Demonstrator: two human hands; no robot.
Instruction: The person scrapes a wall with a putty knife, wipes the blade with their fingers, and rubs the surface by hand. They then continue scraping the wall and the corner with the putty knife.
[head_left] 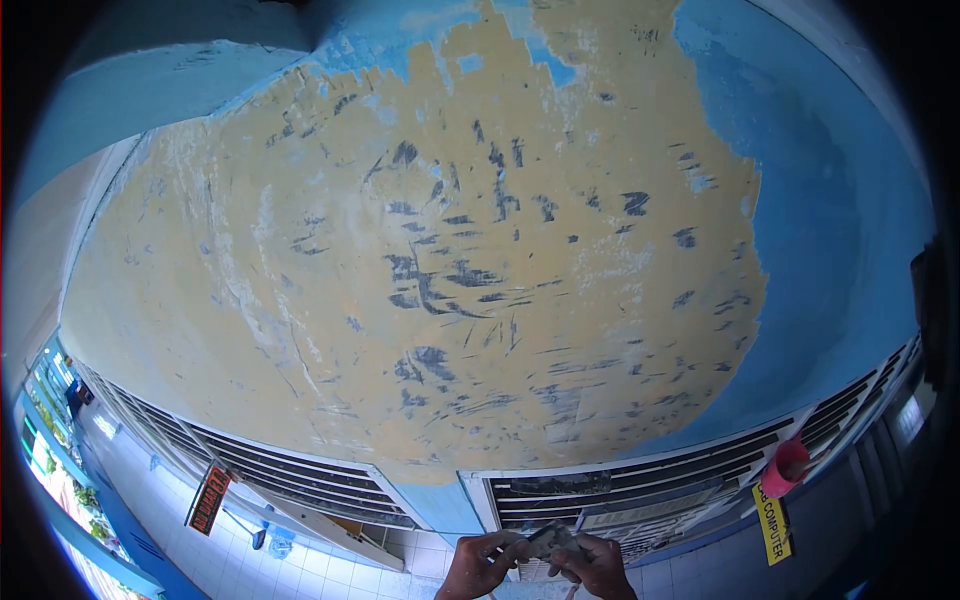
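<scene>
At the bottom centre my left hand [480, 565] and my right hand [593, 567] are close together, fingers closed. Between them they pinch a small, flat grey piece [547, 541] with a smeared surface; its exact kind is hard to make out. A thin pale tip rises beside the right fingers. Beyond the hands spreads a high wall [340, 290], where a large tan area with dark grey scuffs and white streaks is edged by ragged blue paint [810, 230]. My hands are apart from the wall.
Slatted windows [300, 478] run below the wall on both sides. A pink bucket [785, 468] hangs at the right by a yellow sign [772, 525]. A dark sign with red letters [209, 500] juts out at left. Far below lies a tiled floor [320, 572].
</scene>
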